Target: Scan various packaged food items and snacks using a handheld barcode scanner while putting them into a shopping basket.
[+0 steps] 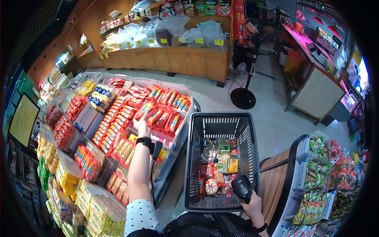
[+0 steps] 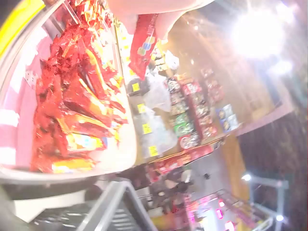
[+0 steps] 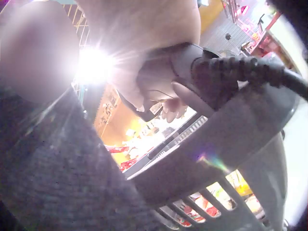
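Observation:
My left hand (image 1: 141, 123) reaches over the snack bins and pinches a red snack packet (image 2: 143, 45), which hangs between the fingers in the left wrist view. Right below it lies a bin full of similar red packets (image 1: 162, 117). At the lower right of the head view my right hand (image 1: 252, 204) grips a black handheld barcode scanner (image 1: 241, 188) over the near right corner of a black shopping basket (image 1: 256, 158). A ribbed cable (image 3: 250, 70) runs from the scanner. Several packaged snacks (image 1: 222, 164) lie in the basket.
Tiered bins of wrapped snacks (image 1: 112, 126) fill the left side. More snack bins (image 1: 312, 201) stand on a wood-sided display at the right. Behind are a wooden cabinet (image 1: 158, 61) with bagged goods, a round black stand base (image 1: 242, 98) and a counter (image 1: 316, 89).

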